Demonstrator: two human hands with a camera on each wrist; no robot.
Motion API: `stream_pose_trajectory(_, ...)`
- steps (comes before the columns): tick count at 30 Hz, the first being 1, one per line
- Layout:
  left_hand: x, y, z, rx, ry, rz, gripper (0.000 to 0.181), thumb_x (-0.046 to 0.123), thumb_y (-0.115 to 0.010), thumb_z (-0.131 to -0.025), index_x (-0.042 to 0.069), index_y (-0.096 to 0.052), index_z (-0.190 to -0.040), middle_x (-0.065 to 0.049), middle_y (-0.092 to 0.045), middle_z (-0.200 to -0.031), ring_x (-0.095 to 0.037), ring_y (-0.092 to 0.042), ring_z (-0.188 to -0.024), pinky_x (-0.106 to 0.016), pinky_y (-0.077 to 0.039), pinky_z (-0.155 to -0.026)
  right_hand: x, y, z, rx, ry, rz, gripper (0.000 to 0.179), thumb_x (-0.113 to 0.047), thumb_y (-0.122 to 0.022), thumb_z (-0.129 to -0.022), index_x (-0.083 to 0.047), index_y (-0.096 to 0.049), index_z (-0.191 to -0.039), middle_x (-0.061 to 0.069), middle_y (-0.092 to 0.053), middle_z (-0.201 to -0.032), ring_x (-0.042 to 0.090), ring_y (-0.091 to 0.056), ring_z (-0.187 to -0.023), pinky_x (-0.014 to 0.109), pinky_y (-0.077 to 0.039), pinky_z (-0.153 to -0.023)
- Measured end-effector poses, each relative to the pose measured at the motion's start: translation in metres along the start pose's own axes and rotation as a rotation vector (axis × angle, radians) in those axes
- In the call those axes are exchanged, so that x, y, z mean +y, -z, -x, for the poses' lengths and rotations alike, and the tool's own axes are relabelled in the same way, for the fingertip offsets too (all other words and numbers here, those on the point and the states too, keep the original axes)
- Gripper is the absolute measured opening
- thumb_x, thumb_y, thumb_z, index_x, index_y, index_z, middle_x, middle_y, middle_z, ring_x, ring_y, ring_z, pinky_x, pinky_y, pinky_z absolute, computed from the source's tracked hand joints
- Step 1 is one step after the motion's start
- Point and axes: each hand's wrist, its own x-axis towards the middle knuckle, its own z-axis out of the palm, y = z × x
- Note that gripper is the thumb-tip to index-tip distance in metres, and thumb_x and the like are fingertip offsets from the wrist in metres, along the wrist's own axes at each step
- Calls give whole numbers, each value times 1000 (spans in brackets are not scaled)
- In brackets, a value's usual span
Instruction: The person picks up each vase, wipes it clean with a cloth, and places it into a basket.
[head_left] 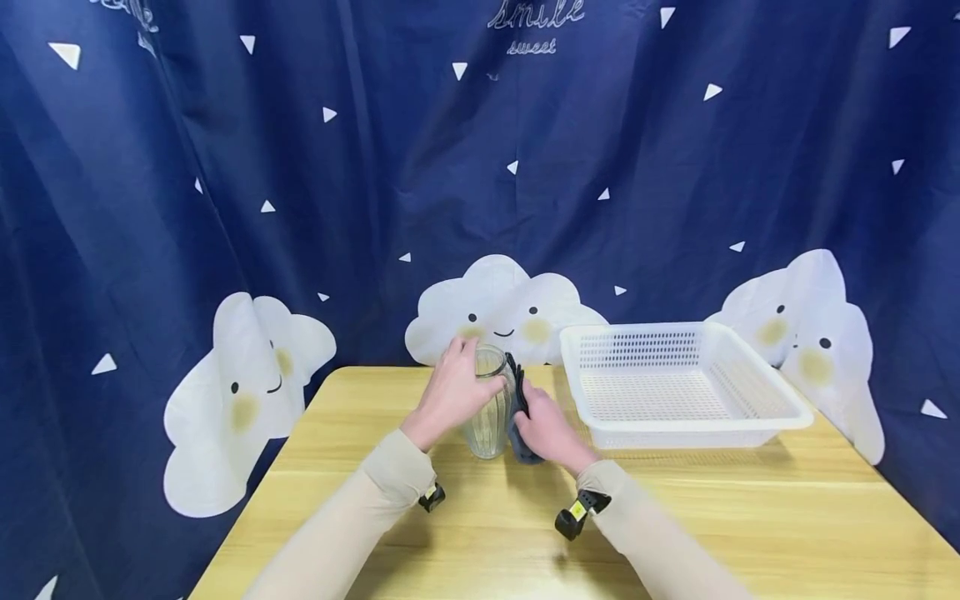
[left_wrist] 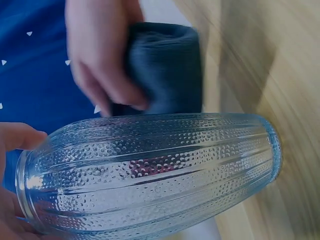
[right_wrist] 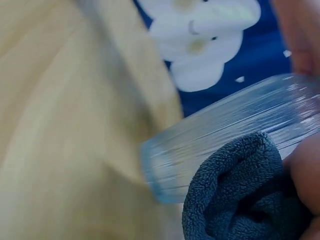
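A clear ribbed and dimpled glass vase (head_left: pixel 489 423) stands nearly upright over the middle of the table. Its base is close to the wood, but whether it touches I cannot tell. My left hand (head_left: pixel 454 390) grips the vase near the rim, its thumb and fingers on either side. In my right hand (head_left: pixel 551 429) is a folded dark grey-blue cloth (head_left: pixel 519 442), held at the vase's right side. Soft terry loops show on the cloth (right_wrist: pixel 230 182) in the right wrist view. The left wrist view shows the dimpled glass vase (left_wrist: pixel 150 170) lengthwise, with the cloth (left_wrist: pixel 172 70) beside it.
To the right, a white perforated plastic basket (head_left: pixel 701 437) stands on the light wooden table (head_left: pixel 675 508). Behind the table hangs a dark blue curtain (head_left: pixel 420 183) with clouds and white triangles. Each wrist wears a small black camera.
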Motion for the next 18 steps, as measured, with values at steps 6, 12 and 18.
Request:
stream_pose_trajectory(6, 2, -3, -2, 15, 1, 2, 84, 46, -69, -82, 5, -43, -151, -12, -47, -140, -32, -51, -127, -45, -45, -105, 13, -17, 3, -100, -46, 7, 64, -4, -55, -93, 14, -33, -150, 36, -56, -132, 44, -55, -126, 52, -44, -106)
stream_pose_trajectory(12, 6, -3, -3, 18, 32, -37, 85, 47, -67, -82, 2, -42, -150, -16, -46, -136, -33, -52, -122, -45, -48, -100, 10, -16, 1, -100, -56, -1, 62, -4, -54, -93, 13, -35, -149, 36, -56, -131, 44, -56, -125, 53, -45, -105)
stream_pose_trajectory(18, 8, -12, 0, 60, 38, -93, 86, 56, -66, -86, -3, -45, -146, -19, -45, -134, -35, -54, -122, -48, -51, -96, -4, 2, 1, 23, -24, -29, 63, -4, -54, -92, 3, -38, -152, 30, -62, -123, 39, -62, -112, 52, -50, -94)
